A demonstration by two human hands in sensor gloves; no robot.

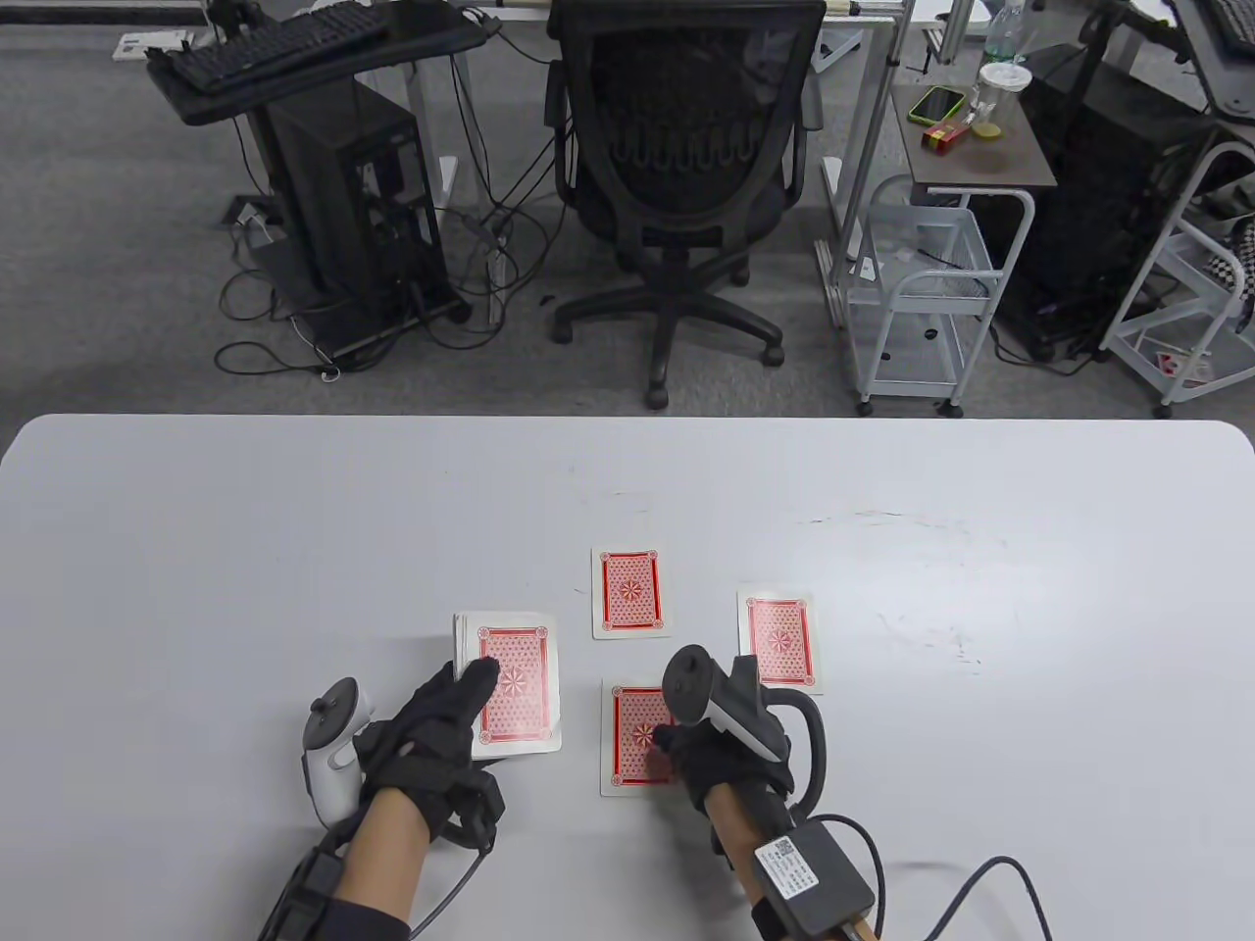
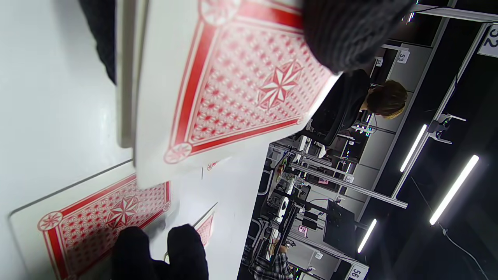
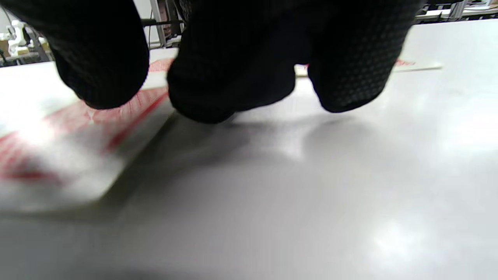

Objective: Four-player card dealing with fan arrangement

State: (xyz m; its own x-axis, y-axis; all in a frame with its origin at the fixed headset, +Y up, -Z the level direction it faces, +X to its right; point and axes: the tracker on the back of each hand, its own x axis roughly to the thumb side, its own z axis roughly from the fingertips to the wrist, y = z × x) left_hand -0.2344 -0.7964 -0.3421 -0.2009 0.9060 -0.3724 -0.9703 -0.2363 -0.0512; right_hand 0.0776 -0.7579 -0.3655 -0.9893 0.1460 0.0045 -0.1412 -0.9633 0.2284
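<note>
A red-backed deck [image 1: 510, 691] lies on the white table [image 1: 294, 549]. My left hand [image 1: 441, 730] rests on it, fingertips on the top card; in the left wrist view that card [image 2: 237, 85] sits askew on the stack. Three single cards lie face down: a far one [image 1: 630, 592], a right one [image 1: 780, 640] and a near one [image 1: 635, 745]. My right hand [image 1: 701, 750] presses its fingertips [image 3: 229, 89] on the near card's right edge [image 3: 70, 147].
The table's far edge runs across the middle of the table view. An office chair [image 1: 681, 186], a white cart [image 1: 922, 294] and desks stand on the floor beyond it. A cable [image 1: 990, 882] trails from my right wrist over the table's near right.
</note>
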